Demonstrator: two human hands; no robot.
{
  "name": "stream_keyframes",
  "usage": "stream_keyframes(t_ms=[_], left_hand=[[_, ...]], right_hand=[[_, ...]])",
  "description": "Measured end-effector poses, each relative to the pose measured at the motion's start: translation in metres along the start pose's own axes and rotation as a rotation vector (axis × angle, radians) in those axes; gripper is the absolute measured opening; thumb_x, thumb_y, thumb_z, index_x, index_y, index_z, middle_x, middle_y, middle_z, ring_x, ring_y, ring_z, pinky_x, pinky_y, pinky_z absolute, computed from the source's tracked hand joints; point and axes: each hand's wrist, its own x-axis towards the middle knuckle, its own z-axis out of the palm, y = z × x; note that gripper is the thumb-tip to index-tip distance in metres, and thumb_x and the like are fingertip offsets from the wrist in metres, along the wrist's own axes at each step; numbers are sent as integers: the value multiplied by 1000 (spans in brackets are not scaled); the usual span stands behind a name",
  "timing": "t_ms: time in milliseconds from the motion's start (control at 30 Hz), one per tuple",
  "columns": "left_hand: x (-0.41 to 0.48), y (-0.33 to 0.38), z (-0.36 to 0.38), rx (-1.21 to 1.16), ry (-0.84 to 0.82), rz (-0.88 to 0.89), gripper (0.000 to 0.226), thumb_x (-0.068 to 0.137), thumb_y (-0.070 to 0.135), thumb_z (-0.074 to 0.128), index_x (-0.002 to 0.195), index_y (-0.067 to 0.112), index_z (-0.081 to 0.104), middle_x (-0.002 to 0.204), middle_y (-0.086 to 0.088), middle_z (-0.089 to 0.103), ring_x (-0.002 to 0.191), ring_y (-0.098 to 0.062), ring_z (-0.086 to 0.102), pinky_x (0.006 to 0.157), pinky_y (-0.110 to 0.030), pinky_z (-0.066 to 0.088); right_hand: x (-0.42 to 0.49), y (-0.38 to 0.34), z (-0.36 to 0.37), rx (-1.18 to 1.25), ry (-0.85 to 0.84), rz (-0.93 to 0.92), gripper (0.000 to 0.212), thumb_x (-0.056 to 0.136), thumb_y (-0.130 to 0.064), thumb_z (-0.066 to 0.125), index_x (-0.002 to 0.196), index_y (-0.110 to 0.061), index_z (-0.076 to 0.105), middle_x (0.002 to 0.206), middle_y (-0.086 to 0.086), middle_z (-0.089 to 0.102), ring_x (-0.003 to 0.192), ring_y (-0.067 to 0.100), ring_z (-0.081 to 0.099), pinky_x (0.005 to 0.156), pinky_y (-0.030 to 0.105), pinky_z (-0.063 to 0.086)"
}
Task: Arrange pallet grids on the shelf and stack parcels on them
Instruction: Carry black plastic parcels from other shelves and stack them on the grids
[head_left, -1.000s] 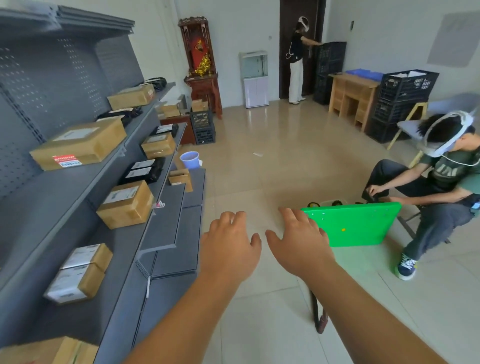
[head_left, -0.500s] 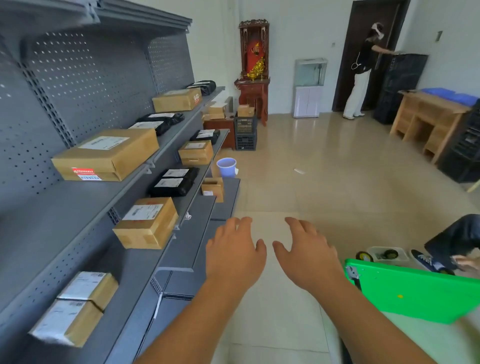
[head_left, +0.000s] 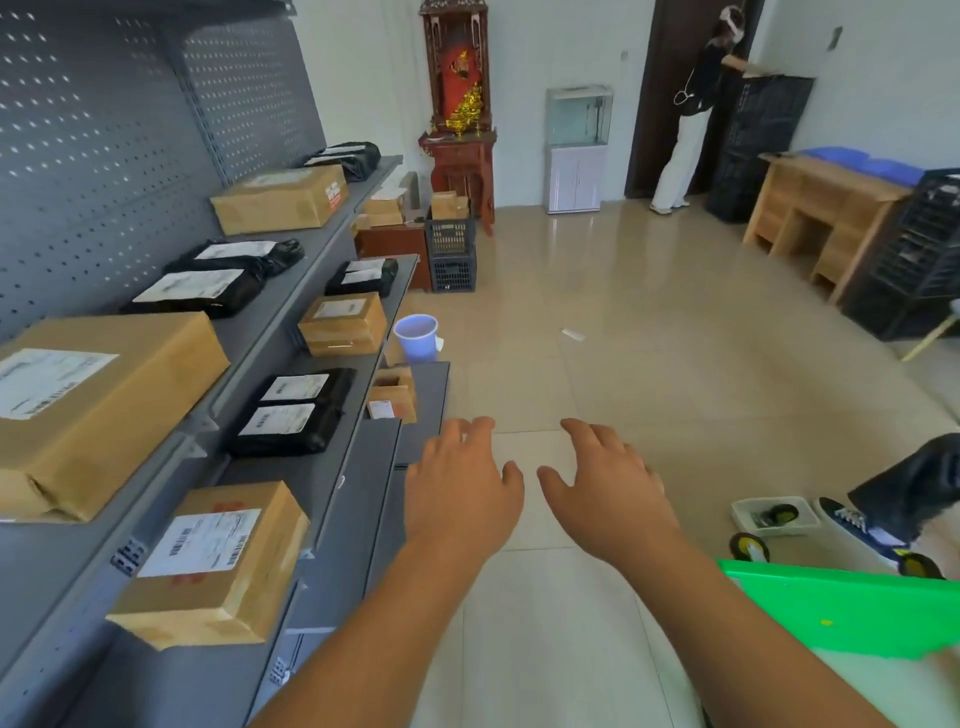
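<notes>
We could read no text anywhere. The white shipping labels on the brown parcels (head_left: 208, 564) and black bags (head_left: 291, 410) on the shelf (head_left: 270, 332) were printed, but too blurred to make out.

Shelf unit (head_left: 270, 332) standing at left w/ parcels (head_left: 218, 564) lying on each tier; cup (head_left: 415, 338) sitting beside its far end; board (head_left: 841, 608) lying at right, near front; desk (head_left: 826, 208) standing far right.

Both arms out fwd, left hand (head_left: 460, 491) & right hand (head_left: 608, 488) palms down, fingers spread, empty.
</notes>
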Motion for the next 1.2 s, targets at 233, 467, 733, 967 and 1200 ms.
stream_keyframes(t_ms=[233,467,733,967,1200], left_hand=[[105,-16,25,16,-16,-58,52,99,42,48,148,28,38,150,5,40,133,-23,41,103,-42,38],[206,-38,34,29,44,-283,49,96,40,50,143,30,41,141,3,45,127,-23,46,99,-43,43],[276,-71,36,30,73,-558,46,97,38,49,142,29,42,142,3,45,128,-21,45,99,-40,40],[322,-128,23,51,134,-698,46,98,38,44,143,27,41,144,5,41,128,-20,44,102,-40,39],[385,-173,-9,38,238,-675,48,99,36,44,147,31,38,149,9,39,132,-18,42,104,-38,38]], right_hand=[[119,-6,23,19,-28,-51,64,97,-51,47,154,-29,28,155,-3,37,138,24,40,110,44,34],[248,-33,37,20,-134,-263,62,98,-50,48,153,-28,29,152,-1,41,132,26,45,104,40,39],[357,-88,63,23,-290,-506,61,97,-46,52,151,-31,31,139,2,49,123,28,50,97,39,43],[416,-156,102,16,-388,-651,61,97,-46,49,153,-30,30,150,-1,42,132,24,44,104,40,42],[479,-232,105,105,-317,-731,57,97,-45,52,149,-26,38,144,1,47,128,25,46,100,42,44]])
